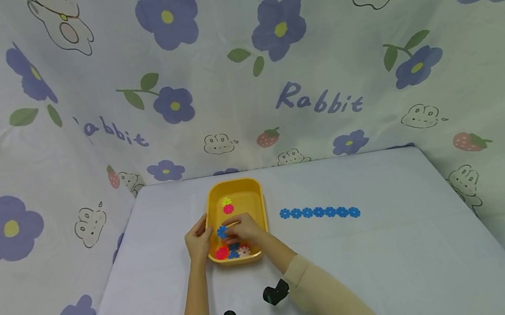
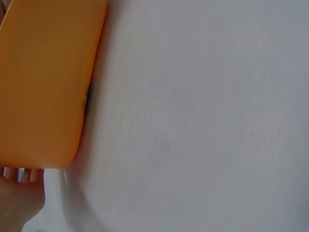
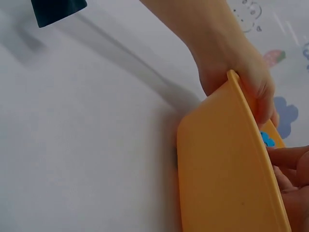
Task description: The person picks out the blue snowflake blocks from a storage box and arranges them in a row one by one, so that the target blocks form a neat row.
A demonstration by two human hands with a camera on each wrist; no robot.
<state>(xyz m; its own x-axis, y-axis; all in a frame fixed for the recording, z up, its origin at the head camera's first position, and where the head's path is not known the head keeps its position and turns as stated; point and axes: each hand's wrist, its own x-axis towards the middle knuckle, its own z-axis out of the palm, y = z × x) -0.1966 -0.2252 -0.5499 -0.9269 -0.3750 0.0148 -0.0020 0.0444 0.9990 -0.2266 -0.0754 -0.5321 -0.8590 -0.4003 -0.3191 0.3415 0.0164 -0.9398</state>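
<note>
A yellow tray (image 1: 248,193) stands on the white table, and my left hand (image 1: 199,241) grips its left rim with the thumb inside. Over the tray, my right hand (image 1: 246,229) pinches a blue flower-shaped plastic piece (image 1: 222,231). This blue piece shows only partly behind the tray rim in the right wrist view. Loose at the tray's near end lie a red piece (image 1: 222,252), blue pieces (image 1: 233,253) and a pale pink one (image 1: 244,250), partly covered by my right hand. Farther back inside are a yellow piece (image 1: 226,201) and a pink piece (image 1: 228,209).
Right of the tray, several blue flower-shaped pieces (image 1: 319,212) form a slightly slanting row on the white table (image 1: 417,263). A patterned cloth (image 1: 224,91) hangs behind and at both sides. Black wrist-worn devices (image 1: 276,292) sit by both forearms.
</note>
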